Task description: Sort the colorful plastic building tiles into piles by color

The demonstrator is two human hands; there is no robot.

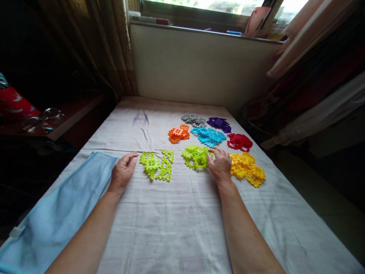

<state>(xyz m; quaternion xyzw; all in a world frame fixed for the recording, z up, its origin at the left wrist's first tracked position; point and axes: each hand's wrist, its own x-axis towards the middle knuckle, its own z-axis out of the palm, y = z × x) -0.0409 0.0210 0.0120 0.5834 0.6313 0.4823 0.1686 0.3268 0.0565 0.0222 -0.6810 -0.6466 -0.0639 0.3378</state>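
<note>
My left hand (pixel 124 171) rests on the sheet, loosely curved, with nothing visible in it. Just right of its fingertips is a small group of lime-green plastic interlocking pieces (pixel 152 163), some flat and toothed, some triangular. My right hand (pixel 220 165) is at the right edge of a heaped pile of lime-green interlocking pieces (pixel 195 156), its thumb and fingers apart and touching that edge. Yellow interlocking pieces (pixel 246 167) lie close by on the right hand's other side, partly hidden behind it.
Farther back lie piles of orange (pixel 178 133), light-blue (pixel 208 136), grey (pixel 194 120), purple (pixel 219 124) and red pieces (pixel 240 141). A folded blue cloth (pixel 65 205) lies at left on the pale sheet (pixel 168 228). Glasses (pixel 45 118) sit on a side table; clothes hang at right.
</note>
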